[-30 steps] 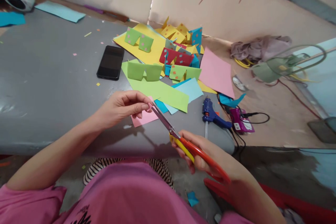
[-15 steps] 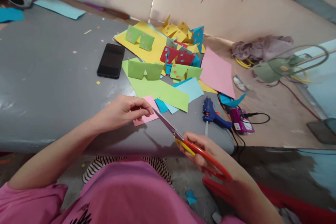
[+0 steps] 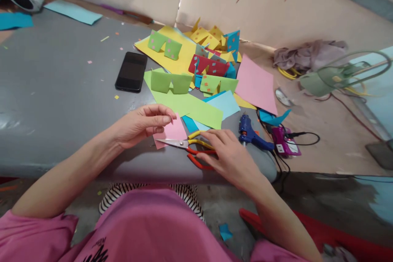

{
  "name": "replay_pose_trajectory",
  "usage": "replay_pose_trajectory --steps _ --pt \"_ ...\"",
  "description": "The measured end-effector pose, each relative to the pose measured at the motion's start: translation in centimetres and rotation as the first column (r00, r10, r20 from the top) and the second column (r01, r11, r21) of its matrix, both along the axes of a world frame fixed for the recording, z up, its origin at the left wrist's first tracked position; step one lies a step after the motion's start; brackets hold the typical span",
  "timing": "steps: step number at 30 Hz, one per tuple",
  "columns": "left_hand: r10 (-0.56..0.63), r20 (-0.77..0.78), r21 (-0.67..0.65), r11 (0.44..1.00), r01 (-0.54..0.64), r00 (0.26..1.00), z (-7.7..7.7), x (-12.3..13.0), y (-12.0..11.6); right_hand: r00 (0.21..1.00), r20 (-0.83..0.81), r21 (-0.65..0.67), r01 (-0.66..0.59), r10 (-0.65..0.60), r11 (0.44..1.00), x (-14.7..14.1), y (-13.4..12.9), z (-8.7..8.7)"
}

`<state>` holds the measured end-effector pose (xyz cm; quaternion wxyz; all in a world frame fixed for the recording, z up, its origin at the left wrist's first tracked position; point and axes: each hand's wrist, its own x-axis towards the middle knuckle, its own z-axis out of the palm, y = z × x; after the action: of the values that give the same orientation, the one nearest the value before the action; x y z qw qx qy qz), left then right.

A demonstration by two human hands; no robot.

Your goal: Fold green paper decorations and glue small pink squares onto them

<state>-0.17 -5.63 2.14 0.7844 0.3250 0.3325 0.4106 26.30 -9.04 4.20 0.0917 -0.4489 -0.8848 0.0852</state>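
Observation:
My left hand (image 3: pixel 143 125) is raised over the table edge, thumb and fingertips pinched on a tiny scrap of pink paper (image 3: pixel 173 118), mostly hidden by the fingers. Below it lies a pink paper piece (image 3: pixel 173 131). A pair of scissors (image 3: pixel 181 143) with yellow and red handles rests flat, its blades over that pink piece and pointing left. Over the handles is my right hand (image 3: pixel 230 153), fingers spread and touching them. Just beyond stand folded green paper glasses (image 3: pixel 170 83) and a green strip (image 3: pixel 196 108).
A black phone (image 3: pixel 131 71) lies left of the papers. Several dotted paper glasses (image 3: pixel 208 65) cluster at the back, beside a pink sheet (image 3: pixel 256 84). At right are a blue glue gun (image 3: pixel 253 133), a purple power strip (image 3: pixel 285 142) with cords, and a green lamp (image 3: pixel 322 75).
My right hand has turned over and lowered the scissors to the table, and its fingers have spread. My left hand has drawn slightly left and up, still pinching.

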Motion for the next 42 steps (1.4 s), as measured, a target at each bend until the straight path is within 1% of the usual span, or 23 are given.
replay_pose_trajectory --steps 2,4,5,6,8,11,16,18,21,24,25,27,29,30,31,32,33,34,35,36,37,40,42 --pt "-0.013 0.003 -0.001 1.000 0.013 1.000 0.0 0.1 0.0 0.987 -0.163 0.022 0.005 -0.002 1.000 -1.3 0.5 1.0" --pt "-0.012 -0.001 0.000 1.000 0.012 1.000 -0.1 0.3 -0.1 0.933 -0.360 -0.039 0.009 -0.022 0.999 -3.1 1.1 1.8" --pt "-0.006 -0.005 0.001 1.000 0.006 1.000 -0.1 0.3 -0.2 0.900 -0.434 -0.071 0.011 -0.041 0.997 -4.1 1.4 2.0" --pt "0.004 -0.010 0.003 1.000 -0.004 1.000 -0.1 0.4 -0.2 0.867 -0.494 -0.096 0.017 -0.062 0.995 -5.0 1.8 2.1" --pt "0.037 -0.017 0.008 0.999 -0.037 0.999 -0.2 0.5 -0.2 0.825 -0.557 -0.138 0.022 -0.096 0.990 -6.6 2.4 2.0" --pt "0.089 -0.016 0.013 0.996 -0.089 0.996 -0.5 0.6 -0.2 0.799 -0.586 -0.169 0.043 -0.135 0.985 -7.8 2.9 1.6" --pt "0.146 -0.041 0.076 0.987 -0.143 0.988 -0.6 0.8 -0.1 0.759 -0.629 -0.194 0.056 -0.168 0.979 -8.1 3.1 1.2" --pt "0.174 -0.087 0.103 0.981 -0.165 0.981 -0.4 0.8 -0.2 0.742 -0.638 -0.247 0.055 -0.205 0.968 -8.0 3.3 1.2" --pt "0.222 -0.189 0.151 0.969 -0.195 0.956 0.1 0.8 -0.3 0.720 -0.641 -0.355 0.030 -0.266 0.935 -8.0 3.7 1.2" --pt "0.261 -0.275 0.206 0.956 -0.208 0.926 0.4 0.6 -0.3 0.731 -0.624 -0.396 0.006 -0.274 0.918 -8.1 4.1 1.3" --pt "0.264 -0.284 0.208 0.955 -0.210 0.922 0.4 0.6 -0.3 0.742 -0.614 -0.396 0.002 -0.267 0.918 -8.1 4.2 1.3" --pt "0.244 -0.268 0.170 0.964 -0.204 0.932 0.4 0.5 -0.1 0.775 -0.589 -0.383 -0.017 -0.230 0.924 -8.0 4.3 1.4" --pt "0.206 -0.208 0.091 0.977 -0.191 0.956 0.2 0.4 0.1 0.812 -0.565 -0.321 -0.054 -0.145 0.946 -7.6 4.4 1.5" --pt "0.187 -0.169 0.050 0.982 -0.181 0.968 0.1 0.4 0.2 0.832 -0.549 -0.247 -0.067 -0.083 0.967 -7.4 4.5 1.4" --pt "0.167 -0.132 0.011 0.986 -0.167 0.977 0.0 0.4 0.3 0.850 -0.527 -0.136 -0.079 -0.005 0.988 -7.1 4.6 1.3" --pt "0.147 -0.100 -0.021 0.989 -0.150 0.984 -0.1 0.4 0.3 0.865 -0.495 0.006 -0.094 0.085 0.996 -6.7 4.7 1.1" --pt "0.126 -0.079 -0.045 0.990 -0.130 0.989 -0.2 0.4 0.4 0.877 -0.449 0.160 -0.113 0.174 0.981 -6.4 4.9 0.9" --pt "0.105 -0.066 -0.063 0.992 -0.109 0.992 -0.2 0.4 0.4 0.886 -0.389 0.304 -0.138 0.254 0.943 -6.1 5.1 0.5" --pt "0.088 -0.063 -0.075 0.993 -0.092 0.994 -0.3 0.4 0.4 0.890 -0.324 0.417 -0.169 0.320 0.893 -5.8 5.2 0.2" --pt "0.076 -0.066 -0.082 0.993 -0.081 0.995 -0.3 0.5 0.4 0.892 -0.265 0.492 -0.200 0.365 0.847 -5.5 5.3 -0.1" --pt "0.067 -0.073 -0.087 0.994 -0.074 0.995 -0.3 0.5 0.4 0.897 -0.213 0.528 -0.229 0.388 0.818 -5.3 5.4 -0.4" --pt "0.046 -0.096 -0.100 0.993 -0.055 0.994 -0.2 0.6 0.3 0.907 -0.090 0.544 -0.302 0.412 0.783 -4.9 5.6 -1.0" --pt "0.040 -0.104 -0.111 0.992 -0.052 0.994 -0.3 0.7 0.3 0.894 -0.036 0.590 -0.341 0.446 0.732 -4.8 5.6 -1.1"
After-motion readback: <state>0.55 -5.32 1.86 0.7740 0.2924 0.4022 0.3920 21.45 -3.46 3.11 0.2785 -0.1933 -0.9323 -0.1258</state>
